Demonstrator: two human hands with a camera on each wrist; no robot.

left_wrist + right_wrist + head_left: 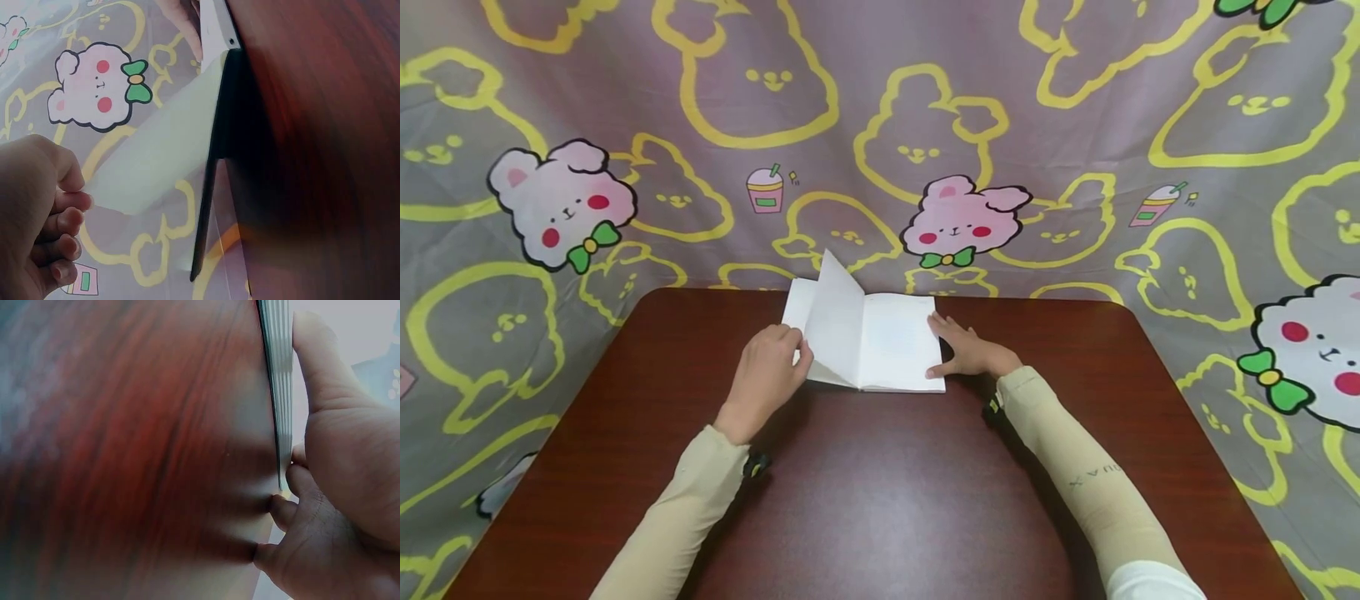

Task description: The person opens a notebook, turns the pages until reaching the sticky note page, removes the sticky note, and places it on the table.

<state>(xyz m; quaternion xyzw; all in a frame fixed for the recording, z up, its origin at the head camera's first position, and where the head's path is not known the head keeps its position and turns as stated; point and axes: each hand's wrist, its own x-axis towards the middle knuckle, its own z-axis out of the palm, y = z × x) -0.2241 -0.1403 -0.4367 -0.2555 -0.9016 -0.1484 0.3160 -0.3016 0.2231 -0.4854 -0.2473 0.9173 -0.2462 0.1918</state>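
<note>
Step in hand: looks like turning a leaf. Open book [904,343] lies on the surface [880,500], one leaf [837,321] standing up from its middle and leaning toward the book's left half; right half flat. Patterned cloth [842,92] hangs behind the book. Turn unfinished, I'd judge; which way the leaf is headed, can't tell from one moment. Next move probably calls for laying the leaf down flat without a crease, rest of the book kept steady; thin paper, likely to bend or slip.

Left hand [766,371]: at the book's left edge, thumb and index finger pinching the leaf's free outer corner, other fingers curled, no more paper seen in them. Right hand [970,350]: at the book's right edge, grip spread wide, thumb resting near the book's lower right corner, fingertips along the right edge, some reaching past the book's page stack. No pinch there; how hard it presses, can't tell.
</note>
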